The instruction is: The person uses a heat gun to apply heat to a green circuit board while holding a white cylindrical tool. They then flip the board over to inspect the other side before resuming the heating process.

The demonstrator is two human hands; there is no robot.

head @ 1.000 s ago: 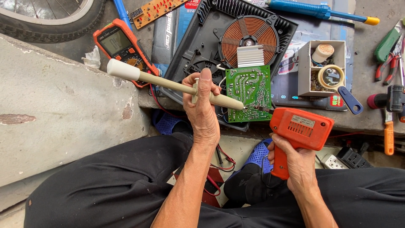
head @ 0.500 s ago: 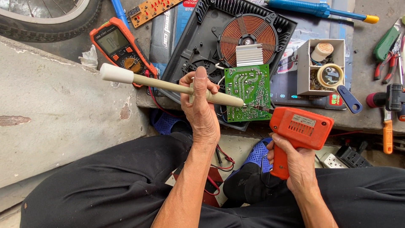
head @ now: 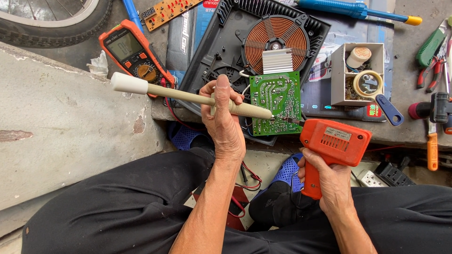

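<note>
Cooker base (head: 221, 42): black plastic shell, opened, lying flat on the ledge; ribbed walls, round copper coil (head: 275, 44) at its centre with a finned aluminium block just below the coil.
Circuit board (head: 275, 101): green rectangle, solder side up, resting at the near edge of the cooker base, between the two hands.
Soldering gun (head: 335, 143): orange pistol-shaped plastic body; its nose points left toward the lower right corner of the circuit board, tip at or just beside the board edge.
Suction pump (head: 197, 98): long beige tube with a white cap on the far left end; long axis runs left to right, nozzle end meeting the board's lower right area, close to the gun tip.
Left hand (head: 225, 120): fist closed around the mid-shaft of the suction pump, thumb laid along the top; directly left of the board and the nearer hand to it.
Right hand (head: 329, 181): fingers wrapped around the soldering gun grip, below and right of the board.
Meter (head: 134, 54): orange and black case with grey screen and dial, left of the cooker base.
Small box (head: 360, 70): white card, holding a tape roll and a tin.
</note>
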